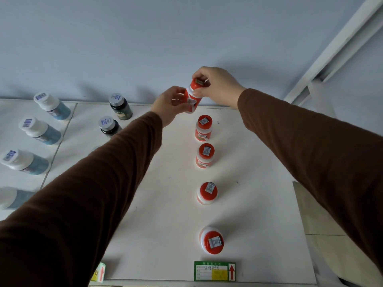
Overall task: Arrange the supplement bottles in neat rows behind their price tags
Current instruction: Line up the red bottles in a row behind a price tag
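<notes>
Both hands hold one red-capped white bottle (193, 95) at the far end of the shelf, near the back wall. My right hand (217, 85) grips its cap and my left hand (170, 104) grips its body. Several matching red-capped bottles stand in a line toward me: one (203, 127), another (205, 155), a third (207, 193), and the nearest (212, 240). A green and yellow price tag (214, 270) with a red arrow lies at the front edge, in line with them.
Two dark bottles (120, 106) (108, 126) stand left of centre, partly behind my left sleeve. Several blue bottles with white caps (51, 106) line the far left. A second price tag (99, 272) peeks out at the front. A white frame (331, 48) runs up the right.
</notes>
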The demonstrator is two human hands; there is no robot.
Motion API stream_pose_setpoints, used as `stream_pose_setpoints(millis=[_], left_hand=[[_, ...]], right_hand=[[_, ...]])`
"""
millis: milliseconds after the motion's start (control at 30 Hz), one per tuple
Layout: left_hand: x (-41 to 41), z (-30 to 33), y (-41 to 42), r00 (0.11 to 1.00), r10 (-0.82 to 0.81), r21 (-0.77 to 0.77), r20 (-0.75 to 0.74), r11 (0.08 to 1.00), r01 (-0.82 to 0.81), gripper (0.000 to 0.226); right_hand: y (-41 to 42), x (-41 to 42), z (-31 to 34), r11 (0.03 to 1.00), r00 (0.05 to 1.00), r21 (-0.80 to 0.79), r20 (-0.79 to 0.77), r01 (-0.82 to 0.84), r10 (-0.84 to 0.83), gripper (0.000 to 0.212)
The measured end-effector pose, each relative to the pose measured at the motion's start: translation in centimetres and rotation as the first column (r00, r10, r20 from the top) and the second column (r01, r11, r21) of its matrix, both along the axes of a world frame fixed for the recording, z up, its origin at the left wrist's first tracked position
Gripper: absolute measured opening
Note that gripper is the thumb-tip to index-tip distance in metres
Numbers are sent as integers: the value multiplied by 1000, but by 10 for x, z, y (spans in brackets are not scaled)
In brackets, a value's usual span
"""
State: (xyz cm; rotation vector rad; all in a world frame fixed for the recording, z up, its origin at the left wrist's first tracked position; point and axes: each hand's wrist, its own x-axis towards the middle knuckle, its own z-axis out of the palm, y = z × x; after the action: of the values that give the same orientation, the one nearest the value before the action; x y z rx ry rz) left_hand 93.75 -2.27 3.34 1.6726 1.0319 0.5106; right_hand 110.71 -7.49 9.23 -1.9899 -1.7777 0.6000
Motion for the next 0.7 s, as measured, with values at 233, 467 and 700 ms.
stream_pose_setpoints(millis=[233,467,700], left_hand=[[8,-16,18,836,29,448,-548,854,264,42],[9,-20,13,774,36,473,-633,809,348,44],[9,-20,5,750,51,475,-659,802,362,44]], right_hand=[[-4,10,-26,995,953,-40,284,-95,103,39],[-2,13,-42,994,930,-19,351,-107,107,37],[-1,13,-53,997,936,19,346,-81,70,41]])
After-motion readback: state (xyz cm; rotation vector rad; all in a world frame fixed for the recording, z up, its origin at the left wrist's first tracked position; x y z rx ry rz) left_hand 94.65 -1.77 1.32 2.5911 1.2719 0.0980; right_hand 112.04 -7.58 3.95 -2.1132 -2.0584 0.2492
